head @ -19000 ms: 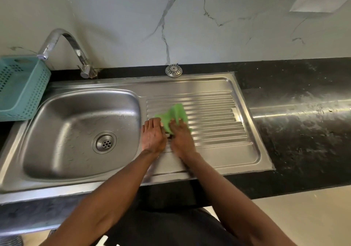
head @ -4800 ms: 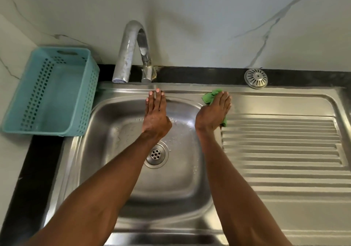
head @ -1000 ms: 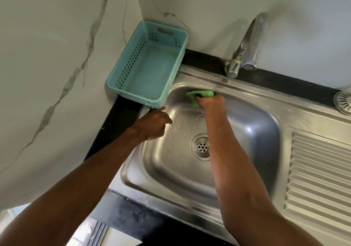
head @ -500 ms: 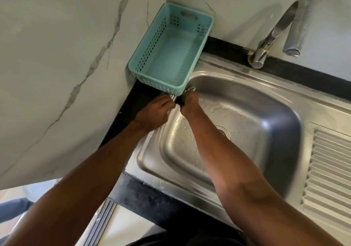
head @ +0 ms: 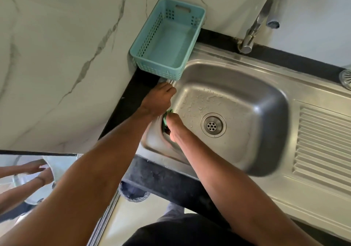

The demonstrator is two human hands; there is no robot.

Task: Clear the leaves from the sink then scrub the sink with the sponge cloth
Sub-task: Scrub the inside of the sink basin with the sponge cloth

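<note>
The steel sink (head: 266,86) has a wet basin with a round drain (head: 213,125) in its floor; no leaves show in it. My right hand (head: 175,127) presses a green sponge cloth (head: 165,119) against the basin's left inner wall, and only a sliver of the cloth shows beside the hand. My left hand (head: 158,100) rests flat on the sink's left rim, fingers together and pointing to the back, holding nothing.
A teal plastic basket (head: 182,63) stands at the back left corner, touching the rim. The tap (head: 255,23) rises at the back. A ribbed drainboard (head: 322,141) lies to the right, a round strainer (head: 346,77) behind it. Another person's hands (head: 36,171) show lower left.
My right hand has slid the cloth from the basin's back left corner forward along the left wall. My left hand has stayed on the left rim. The view has tilted further left.
</note>
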